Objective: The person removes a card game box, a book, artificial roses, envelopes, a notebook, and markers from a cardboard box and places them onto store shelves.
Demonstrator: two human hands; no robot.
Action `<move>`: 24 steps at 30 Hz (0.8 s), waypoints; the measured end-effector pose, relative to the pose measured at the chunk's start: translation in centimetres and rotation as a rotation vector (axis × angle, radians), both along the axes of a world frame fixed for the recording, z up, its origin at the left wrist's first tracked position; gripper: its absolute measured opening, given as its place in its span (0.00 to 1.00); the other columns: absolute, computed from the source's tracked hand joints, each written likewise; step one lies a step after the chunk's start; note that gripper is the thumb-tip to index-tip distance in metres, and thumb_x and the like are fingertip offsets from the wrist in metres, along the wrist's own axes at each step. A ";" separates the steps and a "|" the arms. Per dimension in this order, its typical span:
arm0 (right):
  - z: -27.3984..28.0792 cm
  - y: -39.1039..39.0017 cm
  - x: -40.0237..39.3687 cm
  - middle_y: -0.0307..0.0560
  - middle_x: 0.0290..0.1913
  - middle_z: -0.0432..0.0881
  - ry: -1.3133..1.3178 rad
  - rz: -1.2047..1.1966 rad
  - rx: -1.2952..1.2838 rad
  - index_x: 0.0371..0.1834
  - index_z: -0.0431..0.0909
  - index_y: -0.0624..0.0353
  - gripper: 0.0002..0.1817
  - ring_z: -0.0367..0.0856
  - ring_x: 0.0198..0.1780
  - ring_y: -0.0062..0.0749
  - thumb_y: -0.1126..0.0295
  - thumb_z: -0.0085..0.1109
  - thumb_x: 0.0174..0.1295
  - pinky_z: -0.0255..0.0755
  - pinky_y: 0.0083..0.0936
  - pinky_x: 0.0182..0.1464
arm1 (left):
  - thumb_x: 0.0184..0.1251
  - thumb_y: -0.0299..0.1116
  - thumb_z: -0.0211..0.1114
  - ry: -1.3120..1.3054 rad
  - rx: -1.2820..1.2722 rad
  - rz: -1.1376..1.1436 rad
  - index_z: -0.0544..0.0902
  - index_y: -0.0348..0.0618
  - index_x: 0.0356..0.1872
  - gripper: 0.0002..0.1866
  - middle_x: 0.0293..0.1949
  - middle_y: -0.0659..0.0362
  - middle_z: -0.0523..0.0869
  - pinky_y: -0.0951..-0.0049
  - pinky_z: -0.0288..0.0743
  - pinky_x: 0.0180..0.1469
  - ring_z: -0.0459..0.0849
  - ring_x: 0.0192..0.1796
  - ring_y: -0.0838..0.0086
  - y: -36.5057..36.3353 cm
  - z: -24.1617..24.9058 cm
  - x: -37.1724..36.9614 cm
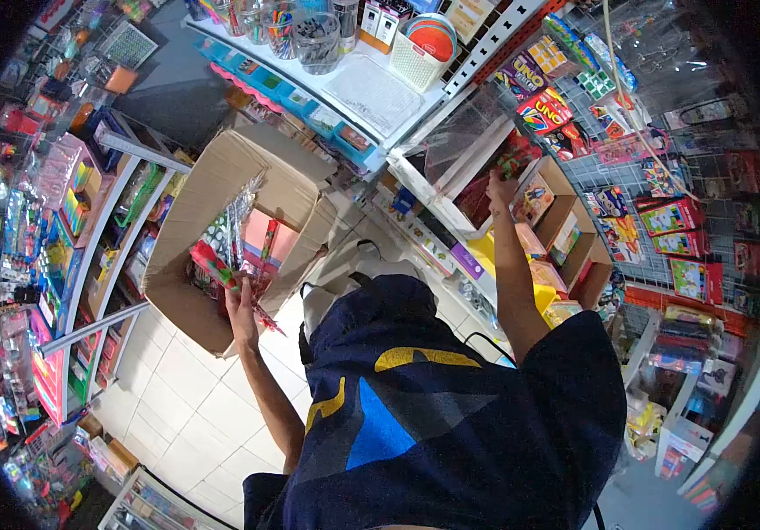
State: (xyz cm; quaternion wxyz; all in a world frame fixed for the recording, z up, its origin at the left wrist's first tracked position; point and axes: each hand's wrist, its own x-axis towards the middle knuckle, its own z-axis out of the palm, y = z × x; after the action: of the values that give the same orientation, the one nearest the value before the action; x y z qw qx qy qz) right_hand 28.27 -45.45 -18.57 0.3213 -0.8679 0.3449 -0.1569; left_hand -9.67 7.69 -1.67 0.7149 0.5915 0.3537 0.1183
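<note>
My left hand [240, 311] is closed around a slim red-and-green wrapped bundle [212, 265], which looks like an artificial rose, over an open cardboard box [187, 199]. Inside that box lie clear plastic wrappers [240, 212], a pink flat piece [276, 238] and more red pieces. To the right, my right hand [501, 191] reaches into a white-framed bin [433, 177] on the shelf. Its fingers are closed at another red-and-green bundle [519, 159], similar in look. The fingertips there are partly hidden.
A white shelf [371, 93] ahead bears clear cups of pens [316, 49] and a white basket [419, 62]. Cardboard compartments [565, 221] stand right of the bin. Hanging packs, including UNO cards [546, 111], cover the right rack. Stocked shelves [102, 256] line the left. Tiled floor [194, 389] shows below.
</note>
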 end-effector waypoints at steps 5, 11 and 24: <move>8.8 2.8 -0.8 0.68 0.48 0.77 0.018 0.196 -0.111 0.59 0.57 0.70 0.37 0.76 0.53 0.61 0.59 0.65 0.53 0.68 0.44 0.58 | 0.73 0.33 0.56 0.005 0.025 0.030 0.74 0.43 0.52 0.11 0.39 0.66 0.78 0.79 0.67 0.44 0.73 0.40 0.84 -1.3 1.4 0.4; 7.6 0.7 1.6 0.67 0.51 0.77 0.401 0.272 -0.090 0.59 0.63 0.64 0.29 0.79 0.51 0.58 0.66 0.60 0.54 0.78 0.42 0.46 | 0.72 0.37 0.57 0.023 -0.023 0.026 0.74 0.44 0.53 0.14 0.42 0.63 0.79 0.74 0.72 0.44 0.77 0.43 0.80 -1.6 -0.2 0.1; 11.9 2.2 1.3 0.68 0.50 0.77 0.148 0.411 -0.340 0.58 0.67 0.55 0.28 0.77 0.51 0.65 0.58 0.59 0.55 0.72 0.52 0.52 | 0.72 0.36 0.57 0.003 -0.003 0.038 0.73 0.43 0.51 0.13 0.38 0.63 0.80 0.74 0.74 0.40 0.79 0.38 0.79 -3.2 1.2 1.2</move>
State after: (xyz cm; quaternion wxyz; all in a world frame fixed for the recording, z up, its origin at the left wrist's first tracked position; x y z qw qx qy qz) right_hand 29.56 -43.26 -6.71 0.1703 -0.9701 0.1530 -0.0802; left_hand -8.50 4.49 -0.45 0.7128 0.5837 0.3662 0.1305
